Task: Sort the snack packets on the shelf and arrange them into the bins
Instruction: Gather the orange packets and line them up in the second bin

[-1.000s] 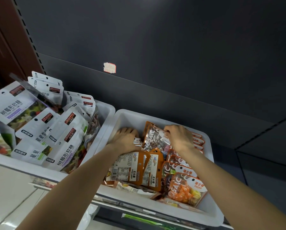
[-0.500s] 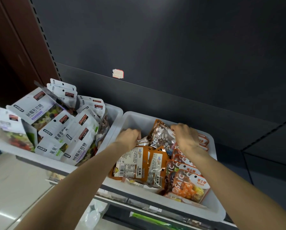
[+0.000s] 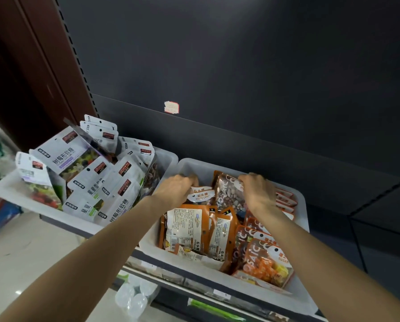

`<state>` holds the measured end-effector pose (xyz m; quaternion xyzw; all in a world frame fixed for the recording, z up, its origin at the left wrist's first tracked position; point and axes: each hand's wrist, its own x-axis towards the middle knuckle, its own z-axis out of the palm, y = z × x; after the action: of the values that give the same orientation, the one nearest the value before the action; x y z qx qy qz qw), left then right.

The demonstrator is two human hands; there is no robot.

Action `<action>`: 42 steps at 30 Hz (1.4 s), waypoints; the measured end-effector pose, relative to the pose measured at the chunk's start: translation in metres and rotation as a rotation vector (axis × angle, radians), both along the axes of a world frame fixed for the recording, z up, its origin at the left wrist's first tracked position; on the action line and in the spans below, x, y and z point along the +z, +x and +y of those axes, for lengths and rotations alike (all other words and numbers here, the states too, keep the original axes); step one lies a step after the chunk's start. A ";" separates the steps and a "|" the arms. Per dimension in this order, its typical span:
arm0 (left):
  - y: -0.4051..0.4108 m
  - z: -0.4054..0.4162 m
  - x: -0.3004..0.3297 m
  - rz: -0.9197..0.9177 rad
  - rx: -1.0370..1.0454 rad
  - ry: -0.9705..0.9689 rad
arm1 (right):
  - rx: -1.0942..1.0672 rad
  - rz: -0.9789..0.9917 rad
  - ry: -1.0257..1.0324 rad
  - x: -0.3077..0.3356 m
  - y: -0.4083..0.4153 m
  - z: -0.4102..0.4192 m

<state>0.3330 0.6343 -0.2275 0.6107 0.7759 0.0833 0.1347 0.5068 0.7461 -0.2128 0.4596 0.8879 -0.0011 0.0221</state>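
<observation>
Nearest, orange packets [image 3: 265,259] lie stacked at the front of the right bin [image 3: 297,296] on the shelf. Further in, left hand [image 3: 179,190] curls on a stone candy packet [image 3: 201,196]; right hand [image 3: 259,194] grips the top of an upright brown packet [image 3: 229,196]. Left bin [image 3: 166,159] alongside holds white packets [image 3: 122,194]. Dark back panel [image 3: 240,77] behind.

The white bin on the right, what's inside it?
The right bin holds orange snack packets, some upright, some lying flat. Both hands, left and right, grip stone candy packets near the back. Whatever lies under the packets is covered.
</observation>
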 end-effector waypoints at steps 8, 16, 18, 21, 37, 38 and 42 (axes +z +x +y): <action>0.005 0.011 0.004 0.120 0.037 -0.029 | 0.021 0.163 -0.125 -0.002 -0.014 0.001; -0.010 0.019 0.012 0.096 -0.004 -0.039 | -0.039 0.053 0.024 -0.004 -0.018 0.004; -0.009 0.016 0.011 0.119 -0.062 -0.079 | -0.030 0.016 0.038 -0.004 -0.019 0.003; -0.009 0.014 0.012 0.098 -0.150 -0.142 | 0.007 -0.034 0.072 -0.003 -0.021 0.002; -0.013 0.019 -0.007 0.115 -0.035 0.082 | 0.015 0.283 -0.111 -0.016 -0.035 -0.004; -0.011 0.020 -0.006 0.126 -0.043 0.086 | -0.005 0.235 -0.159 -0.019 -0.036 -0.004; -0.009 0.023 -0.003 0.188 -0.096 0.036 | -0.023 0.212 -0.198 -0.021 -0.034 -0.006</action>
<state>0.3244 0.6575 -0.2307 0.6546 0.7533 0.0332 0.0542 0.4732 0.7399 -0.2340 0.4627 0.8754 -0.1374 -0.0264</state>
